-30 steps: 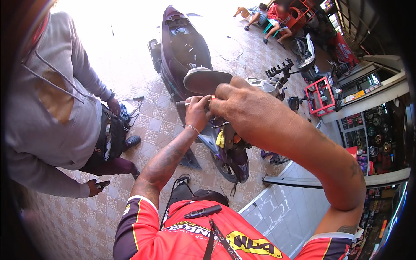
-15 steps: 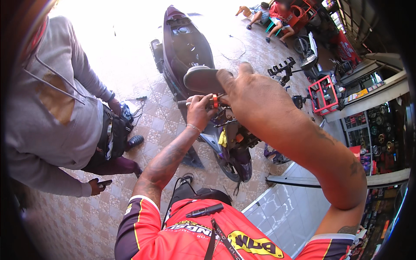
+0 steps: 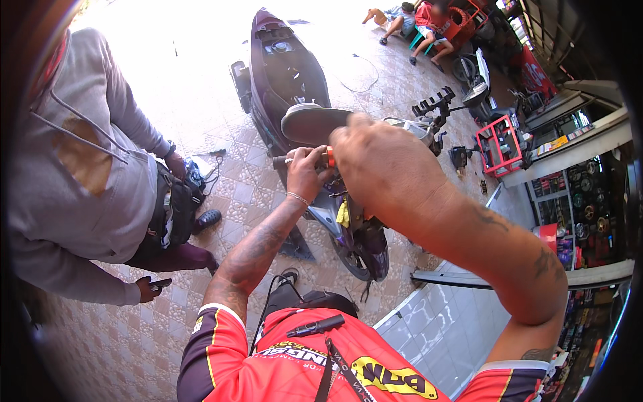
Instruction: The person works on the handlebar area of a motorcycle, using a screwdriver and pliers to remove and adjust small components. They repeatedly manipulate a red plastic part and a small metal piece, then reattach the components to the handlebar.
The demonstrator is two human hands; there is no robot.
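Observation:
A partly stripped purple scooter [image 3: 284, 70] stands in front of me, with its seat area open. My left hand [image 3: 307, 171] is closed round the handlebar grip [image 3: 280, 163], right beside an orange ring [image 3: 331, 157]. Just past that hand sticks out a dark oval mirror [image 3: 311, 124]. My right hand [image 3: 388, 161] is over the middle of the handlebar, fingers curled, its knuckles by the mirror's right end. Whatever lies under the right fingers is hidden by the back of the hand. A yellow cloth or tag [image 3: 343, 213] shows low on the scooter's front.
At left stands a person in a grey hoodie [image 3: 80, 167] with a phone [image 3: 161, 284] in hand. A red metal frame [image 3: 499, 147] and a glass display case [image 3: 576, 214] are to the right. Two people sit at the far back. A dark panel [image 3: 297, 246] lies on the tiled floor.
My right hand has shifted left and slightly down, its fingers curling in from the mirror, now covering part of the orange ring. My left hand stays nearly in place.

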